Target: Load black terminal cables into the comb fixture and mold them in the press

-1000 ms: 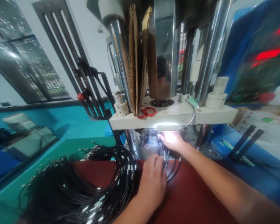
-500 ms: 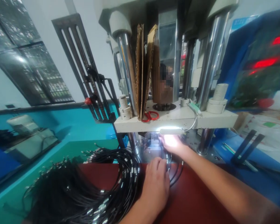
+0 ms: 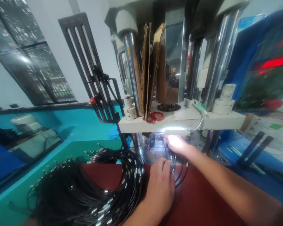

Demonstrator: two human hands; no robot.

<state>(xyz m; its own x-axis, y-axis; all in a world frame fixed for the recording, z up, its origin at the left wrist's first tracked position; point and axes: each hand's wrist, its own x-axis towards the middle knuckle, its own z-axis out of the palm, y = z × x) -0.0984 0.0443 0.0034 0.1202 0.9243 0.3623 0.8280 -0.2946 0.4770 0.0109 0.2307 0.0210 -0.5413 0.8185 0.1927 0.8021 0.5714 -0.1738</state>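
My left hand (image 3: pixel 162 180) is closed around a few thin black cables (image 3: pixel 179 175) with shiny metal sleeves, just above the dark red tabletop. Further forward, my right hand (image 3: pixel 176 144) reaches under the press plate, its fingers pinched on a black cable by the metal tooling (image 3: pixel 157 142). Glare from the lamp (image 3: pixel 175 132) washes out part of that hand, and the exact grip at the fingertips is hard to make out. To the left of my hands lies a large looped bundle of black cables (image 3: pixel 132 175) with metal sleeves and tips.
The press's pale plate (image 3: pixel 141 126) sits low over my right hand, with steel columns (image 3: pixel 132 59) rising from it. On it are red-handled scissors (image 3: pixel 158 116) and upright cardboard (image 3: pixel 147 72). A blue surface (image 3: pixel 240 153) with dark upright bars (image 3: pixel 259 150) stands at the right.
The whole view has shifted slightly, so the scene sits a little further right. Both hands keep nearly the same place at the press and cables.
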